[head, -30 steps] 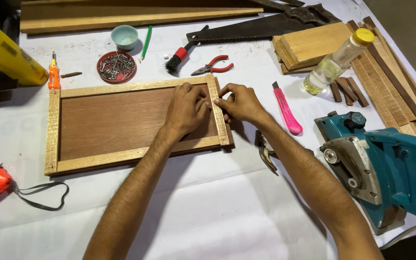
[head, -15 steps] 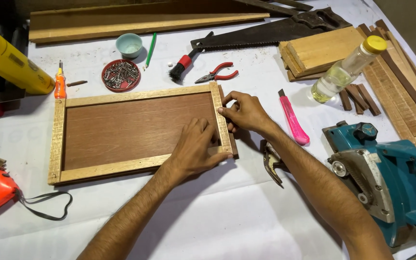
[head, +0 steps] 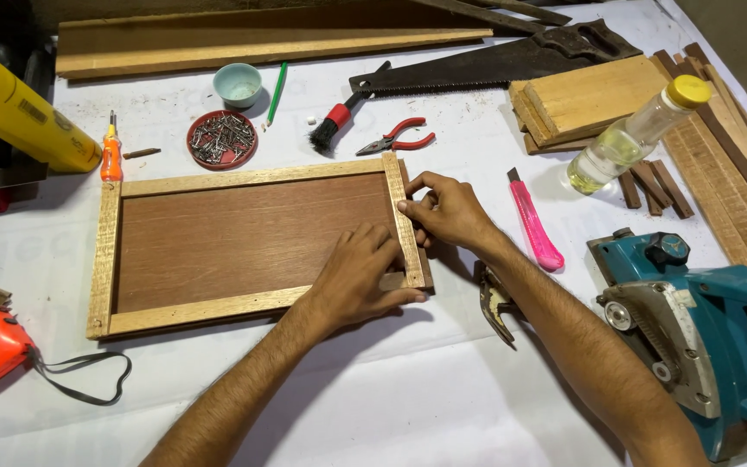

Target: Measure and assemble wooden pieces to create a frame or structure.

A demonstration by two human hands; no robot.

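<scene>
Two bare forearms entered from the bottom of the frame, one from the lower left of centre, the other from the lower right. Neither wore a sleeve, a watch, a band or a glove. Dark hair covered both forearms, thicker toward the wrists. The left hand (head: 352, 281) and the right hand (head: 447, 210) were bare too, with no rings showing, and the fingernails were cut short and plain.
</scene>
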